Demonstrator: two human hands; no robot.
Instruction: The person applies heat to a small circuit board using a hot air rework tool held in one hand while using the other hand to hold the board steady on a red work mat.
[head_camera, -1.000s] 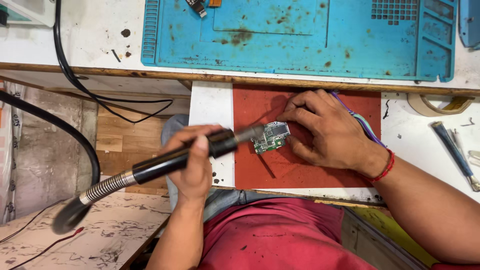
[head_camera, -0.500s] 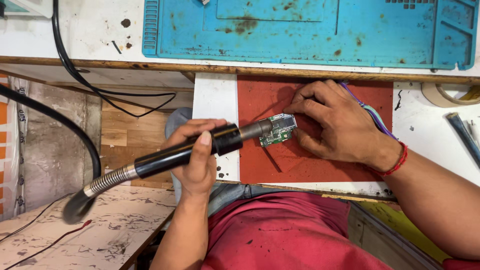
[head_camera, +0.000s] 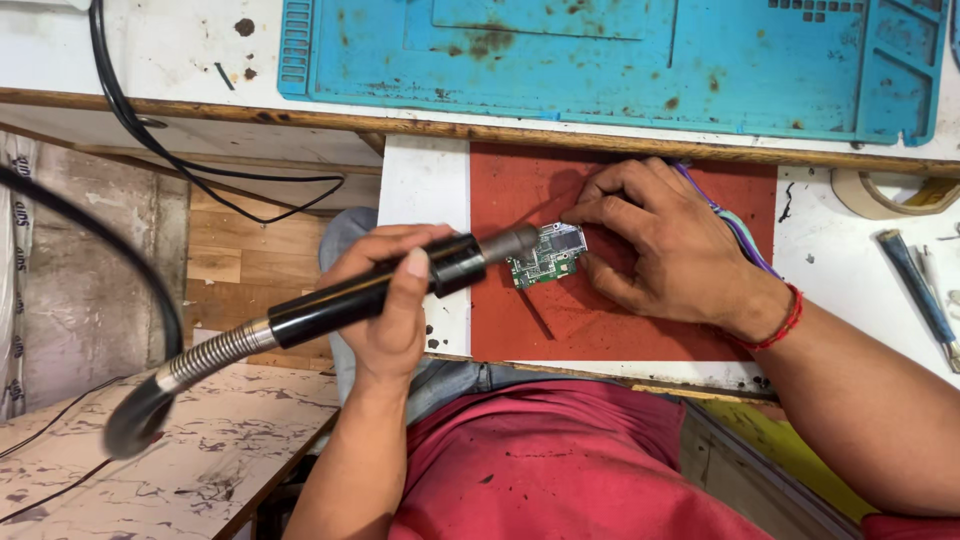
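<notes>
My left hand (head_camera: 385, 305) grips a black hot-air wand (head_camera: 400, 285) with a metal nozzle and a sprung hose trailing down left. The nozzle tip hovers at the left edge of a small green circuit board (head_camera: 548, 257). That board lies on a red mat (head_camera: 620, 310). My right hand (head_camera: 665, 245) rests on the mat and pins the board's right side with its fingertips. A red thread band circles the right wrist.
A worn blue work mat (head_camera: 620, 60) covers the white bench at the top. Purple and green wires (head_camera: 735, 225) run under my right hand. A tape roll (head_camera: 890, 195) and a blue-handled tool (head_camera: 920, 290) lie at the right. A black cable (head_camera: 170, 150) hangs at left.
The view has shifted slightly. The wand nozzle has closed in on the board's left edge, and my right hand stays pressed on the board.
</notes>
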